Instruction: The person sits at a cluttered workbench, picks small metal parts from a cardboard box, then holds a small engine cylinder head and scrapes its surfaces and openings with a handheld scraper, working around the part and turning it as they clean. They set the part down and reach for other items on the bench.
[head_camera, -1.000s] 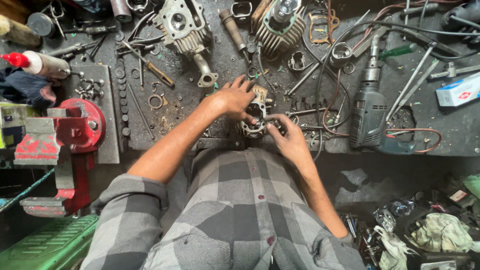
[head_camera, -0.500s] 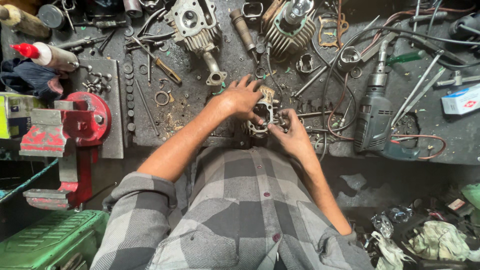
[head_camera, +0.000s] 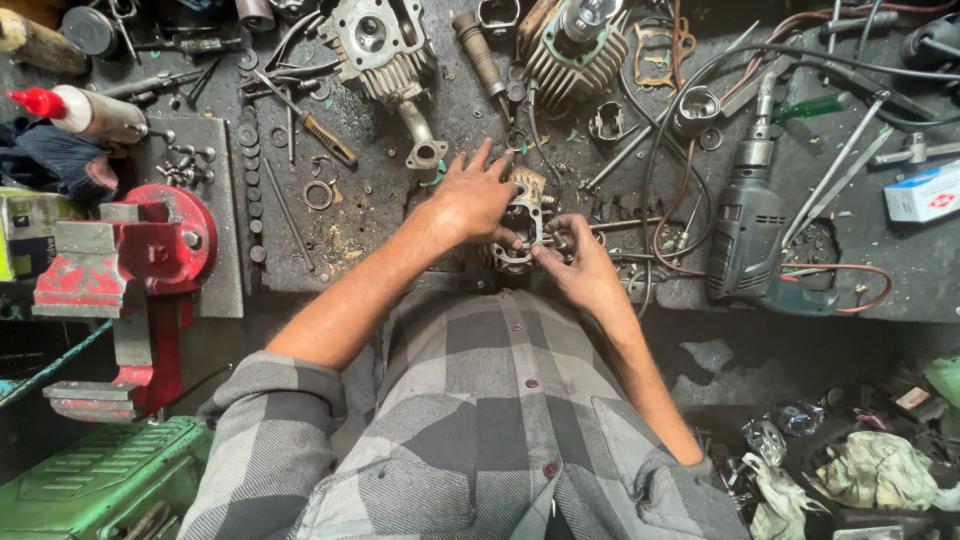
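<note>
Metal fills my view: a small grey cast-metal engine part with ribbed fins and a round opening (head_camera: 523, 222) sits at the near edge of the dark, grimy workbench (head_camera: 400, 215), held between both hands. It looks dull, oily and worn, paler along the fin edges. My left hand (head_camera: 478, 198) lies over its far-left side, fingers (head_camera: 478, 162) spread and pointing away from me, the thumb pressed against the casting, so the hand grips the part loosely rather than closing round it. My right hand (head_camera: 580, 268) comes in from the near right; its fingertips (head_camera: 548, 243) are pinched close together against the part's right flank, touching something small and dark there, though I cannot tell what it is or whether it is truly clamped.

Well to the right of the right fingertips, by the bench's far right edge, lies a small white and blue rectangular carton with a red mark (head_camera: 923, 192). Far to the left of the left fingers a white plastic squeeze bottle with a red conical cap (head_camera: 85, 110) lies on its side. Nearer me on that side, beside the red bench vice (head_camera: 130, 270), a yellow-green printed box (head_camera: 25, 230) stands at the frame's left edge. Just beyond the right hand rests a grey electric drill (head_camera: 748, 225).
</note>
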